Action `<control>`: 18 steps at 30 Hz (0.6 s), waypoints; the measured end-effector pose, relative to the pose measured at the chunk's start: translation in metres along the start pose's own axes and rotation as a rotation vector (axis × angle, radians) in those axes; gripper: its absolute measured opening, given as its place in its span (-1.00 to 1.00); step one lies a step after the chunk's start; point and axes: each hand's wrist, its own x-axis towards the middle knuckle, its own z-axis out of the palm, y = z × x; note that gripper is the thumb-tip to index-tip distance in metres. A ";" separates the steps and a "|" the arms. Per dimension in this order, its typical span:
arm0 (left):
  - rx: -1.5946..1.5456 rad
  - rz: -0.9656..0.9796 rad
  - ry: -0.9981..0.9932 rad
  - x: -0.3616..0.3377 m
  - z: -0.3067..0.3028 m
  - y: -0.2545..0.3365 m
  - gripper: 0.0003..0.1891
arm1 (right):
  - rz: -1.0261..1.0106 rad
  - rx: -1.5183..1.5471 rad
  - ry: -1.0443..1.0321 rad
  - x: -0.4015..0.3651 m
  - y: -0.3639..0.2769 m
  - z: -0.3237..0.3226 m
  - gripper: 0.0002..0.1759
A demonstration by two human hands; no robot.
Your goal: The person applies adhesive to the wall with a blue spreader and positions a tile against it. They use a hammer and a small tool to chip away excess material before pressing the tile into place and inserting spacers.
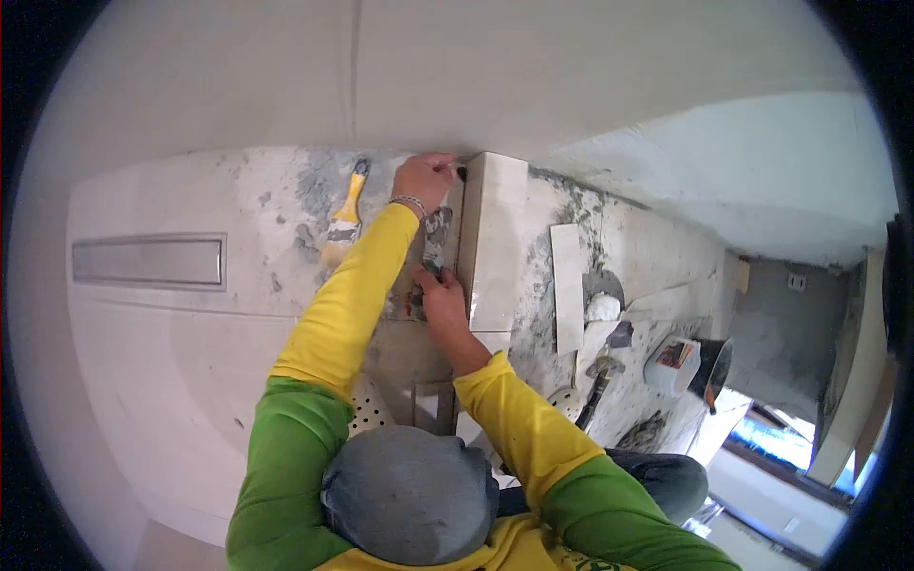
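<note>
My left hand (425, 181), with a bracelet at the wrist, reaches to the wall beside the upper end of a raised tiled ledge (495, 247). Its fingers are bent together at the ledge's corner by a small dark spot; what they pinch is too small to make out. Lower down, my right hand (445, 300) is closed around a mortar-smeared tool (436, 238), which looks like a putty knife. The tool lies along the left side of the ledge, its far end toward my left hand. To the left, a yellow-handled paintbrush (347, 207) rests on the stained floor.
A rectangular drain cover (149, 261) is set in the floor at left. Right of the ledge lie a narrow tile strip (567, 288), a white crumpled lump (603, 306) and a dark-handled tool (598, 388). Farther right stand a white plastic container (672, 365) and a black bucket (712, 369).
</note>
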 end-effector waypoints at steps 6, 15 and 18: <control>0.131 0.134 -0.243 -0.035 -0.005 0.018 -0.52 | -0.054 -0.519 -0.134 -0.038 0.014 -0.027 -0.71; 0.135 0.333 -0.085 -0.041 0.028 0.013 -0.60 | 0.042 -0.922 -0.370 -0.078 0.002 -0.034 -0.67; 0.150 0.365 -0.067 -0.040 0.030 0.012 -0.64 | 0.069 -0.860 -0.389 -0.079 0.001 -0.036 -0.67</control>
